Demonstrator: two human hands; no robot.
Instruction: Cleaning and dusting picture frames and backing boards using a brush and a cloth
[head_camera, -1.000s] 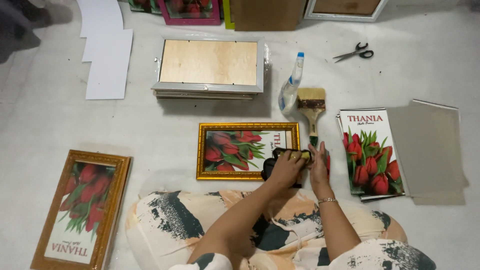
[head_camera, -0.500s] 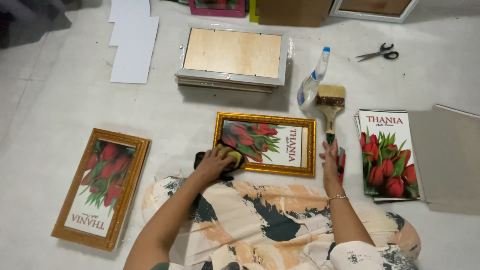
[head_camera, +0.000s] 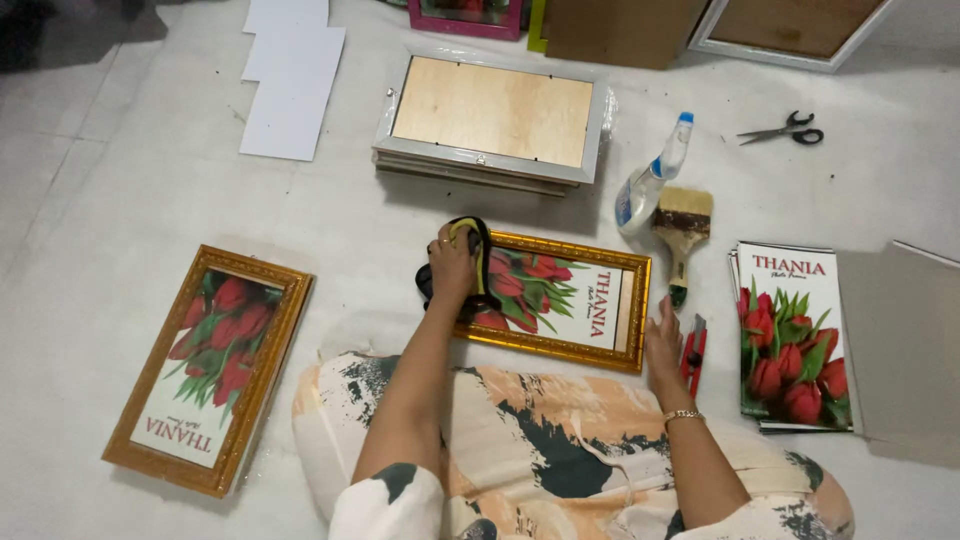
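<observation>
On the floor before the seated person, the left hand (head_camera: 452, 268) curls around a black-and-yellow cloth (head_camera: 472, 262), pressing it on the left end of the gold frame (head_camera: 560, 298) with its tulip print, while the right hand (head_camera: 663, 345) lies flat, fingers together, at the frame's lower right corner. Probably glazed, the frame looks stiff, light and fragile; its moulded edges seem the safest hold. Nearby: one red cutter (head_camera: 693, 353), one brush (head_camera: 682, 228), one spray bottle (head_camera: 651, 177), one pair of scissors (head_camera: 783, 130), a second gold frame (head_camera: 210, 366).
</observation>
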